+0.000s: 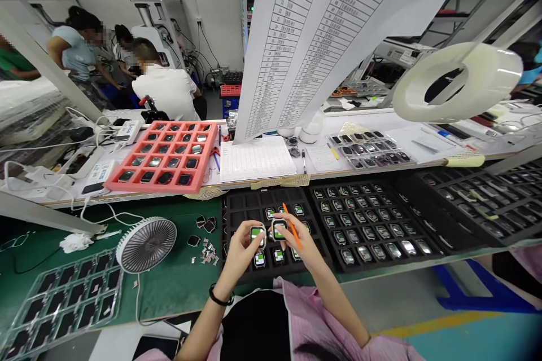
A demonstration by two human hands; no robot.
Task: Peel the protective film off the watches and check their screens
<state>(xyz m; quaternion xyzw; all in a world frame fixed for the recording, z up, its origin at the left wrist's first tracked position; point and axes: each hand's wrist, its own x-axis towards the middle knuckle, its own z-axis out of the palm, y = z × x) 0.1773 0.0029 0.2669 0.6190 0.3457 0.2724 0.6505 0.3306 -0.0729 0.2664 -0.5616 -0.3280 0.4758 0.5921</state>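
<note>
My left hand (240, 254) pinches a smartwatch (257, 235) by its edges. My right hand (301, 241) holds another smartwatch (279, 229) and an orange stick (293, 227).

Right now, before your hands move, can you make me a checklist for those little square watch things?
1. Left hand holds a square watch-like device: ok.
2. Right hand holds a second watch-like device: ok.
3. Orange stick stays in the right hand's fingers: ok.
4. Both held screens show green: ok.
5. Every slot in the black tray is filled: not ok, some slots are open.
6. Held screens have no scratches: cannot tell, too small to see.
</note>
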